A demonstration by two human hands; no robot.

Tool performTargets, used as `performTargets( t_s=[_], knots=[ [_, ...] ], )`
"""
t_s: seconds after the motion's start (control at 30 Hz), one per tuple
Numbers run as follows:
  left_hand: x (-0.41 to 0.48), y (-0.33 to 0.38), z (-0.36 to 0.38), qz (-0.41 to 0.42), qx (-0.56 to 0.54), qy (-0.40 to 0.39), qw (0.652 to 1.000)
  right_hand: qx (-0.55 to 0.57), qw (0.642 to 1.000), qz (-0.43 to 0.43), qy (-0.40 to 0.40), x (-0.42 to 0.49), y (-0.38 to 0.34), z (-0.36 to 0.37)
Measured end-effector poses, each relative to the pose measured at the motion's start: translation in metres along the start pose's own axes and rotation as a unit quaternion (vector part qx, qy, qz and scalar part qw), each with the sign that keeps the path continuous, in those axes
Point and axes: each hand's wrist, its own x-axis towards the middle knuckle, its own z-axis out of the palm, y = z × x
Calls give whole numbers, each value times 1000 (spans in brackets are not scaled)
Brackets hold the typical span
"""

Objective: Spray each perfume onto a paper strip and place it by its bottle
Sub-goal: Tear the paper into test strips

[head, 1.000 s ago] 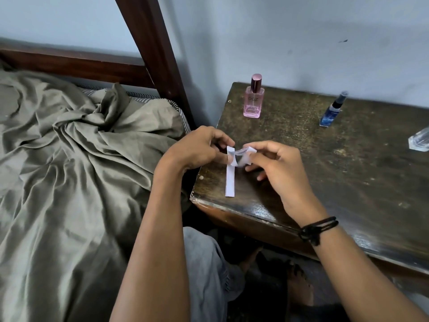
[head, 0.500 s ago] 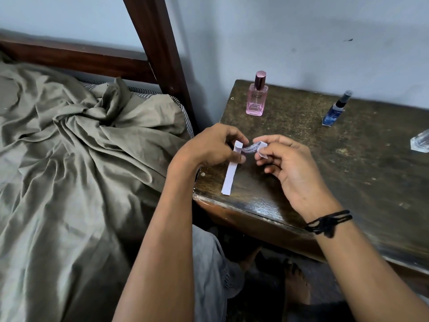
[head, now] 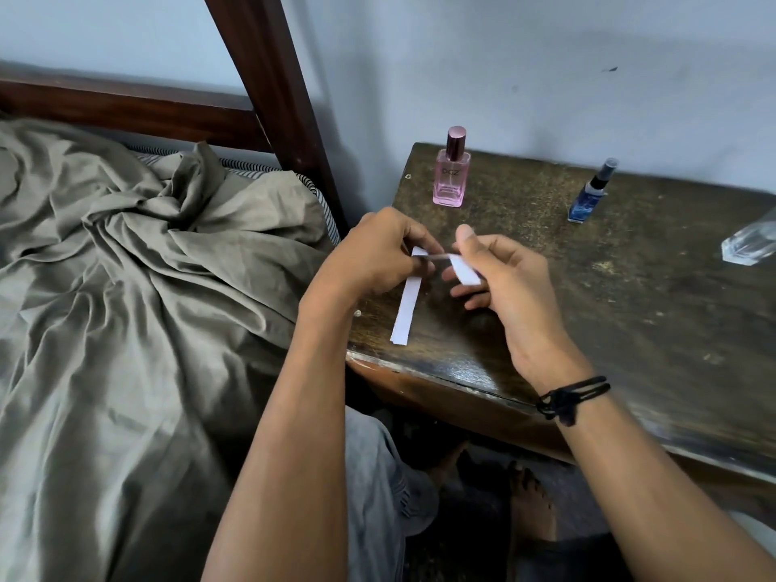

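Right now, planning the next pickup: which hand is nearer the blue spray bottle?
Right. The right hand is in front of the blue spray bottle, toward its left; the left hand is farther left, pinching the paper strip.

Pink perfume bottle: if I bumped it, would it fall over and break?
The pink perfume bottle stands tall and narrow on a small flat base, so a bump near its cap could probably tip it. It looks like thick glass, so likely heavy for its size and breakable. Its square sides suggest it wouldn't roll across the table.
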Motion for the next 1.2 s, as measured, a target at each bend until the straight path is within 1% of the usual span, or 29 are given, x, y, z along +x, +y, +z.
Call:
performTargets(
  t_s=[0.1, 0.27, 0.37, 0.5, 0.77, 1.03, 1.2],
  knots=[
    [0, 4, 3, 7, 4, -6, 1000, 37, 999, 18, -4, -2, -2, 0],
    [1, 4, 4, 1, 8, 5, 1000, 41, 998, 40, -31, 0, 0, -4],
    [1, 2, 2, 1, -8, 7, 1000, 78, 995, 61, -29, 2, 1, -6],
    [2, -1, 1, 1, -27, 2, 1000, 129, 989, 62, -23, 5, 3, -9],
    [2, 1, 3, -2, -13, 0, 1000, 225, 968, 106, -33, 4, 0, -8],
    [0, 4, 1, 10, -28, -9, 1000, 239, 963, 119, -17, 4, -4, -8],
    [1, 3, 1, 16, -36, -12, 999, 252, 960, 124, -20, 3, -7, -7]
  ],
)
